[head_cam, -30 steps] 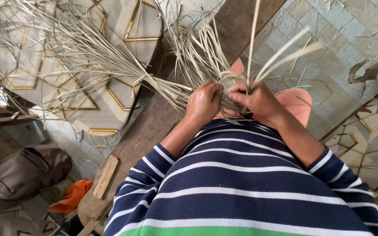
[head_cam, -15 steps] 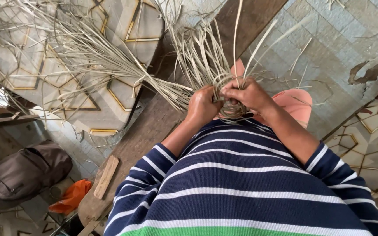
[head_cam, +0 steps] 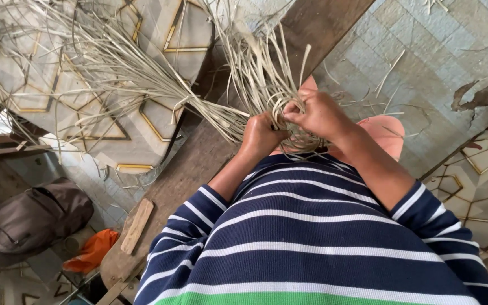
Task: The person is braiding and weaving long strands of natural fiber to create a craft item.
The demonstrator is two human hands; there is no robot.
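A bundle of pale dried grass-like strands (head_cam: 142,79) fans out to the upper left and gathers into a woven knot (head_cam: 297,141) in front of my chest. My left hand (head_cam: 264,134) grips the gathered strands at the knot's left side. My right hand (head_cam: 318,113) pinches loose strand ends just above the knot and bends them over. A pink object (head_cam: 388,135) shows behind my right forearm, partly hidden. My striped navy and white sleeves fill the lower frame.
A dark wooden plank (head_cam: 193,164) runs diagonally under my hands, with a small wooden block (head_cam: 136,226) lying on it. A patterned sheet (head_cam: 159,34) lies under the strands. A brown bag (head_cam: 29,217) and an orange cloth (head_cam: 92,253) sit at lower left.
The long strands that stood up from my right hand have been bent down toward the knot. Both hands stay at the knot, my right hand shifted slightly higher.
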